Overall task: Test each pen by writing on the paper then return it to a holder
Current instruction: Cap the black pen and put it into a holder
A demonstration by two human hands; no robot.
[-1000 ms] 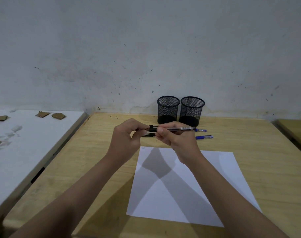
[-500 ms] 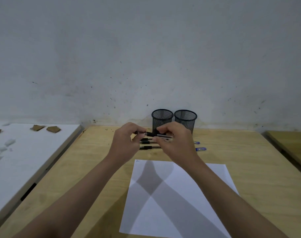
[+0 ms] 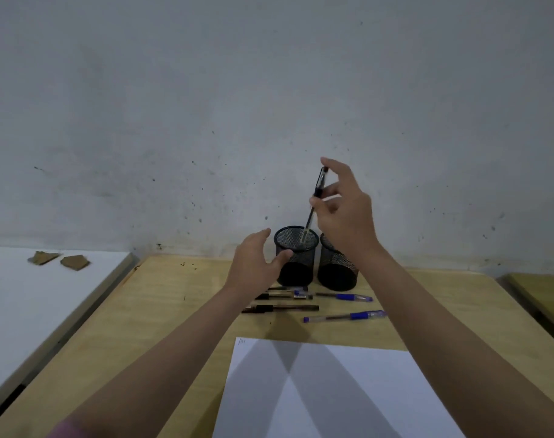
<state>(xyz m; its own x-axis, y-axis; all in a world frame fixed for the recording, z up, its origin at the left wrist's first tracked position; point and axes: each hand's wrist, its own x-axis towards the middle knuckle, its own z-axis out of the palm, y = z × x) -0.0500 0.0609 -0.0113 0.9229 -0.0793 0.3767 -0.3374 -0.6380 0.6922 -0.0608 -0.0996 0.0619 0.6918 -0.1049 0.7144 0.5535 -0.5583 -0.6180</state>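
My right hand [image 3: 345,213] is raised above the two black mesh holders, fingers loosely spread, thumb and fingertips barely pinching a black pen [image 3: 313,207]. The pen hangs nearly upright, tilted, its lower end inside the mouth of the left holder [image 3: 296,257]. The right holder [image 3: 337,268] stands just beside it, touching or nearly so.

My left hand [image 3: 253,267] hovers open and empty, its fingertips in front of the left holder's wall; whether they touch it I cannot tell.

On the counter [image 3: 174,305] in front of the holders lie several black pens [image 3: 280,308] and two blue pens [image 3: 345,317]. The paper [image 3: 326,390] lies nearer me, a small scribble [image 3: 241,341] at its far left corner, too small to read. No brand legible on any pen.
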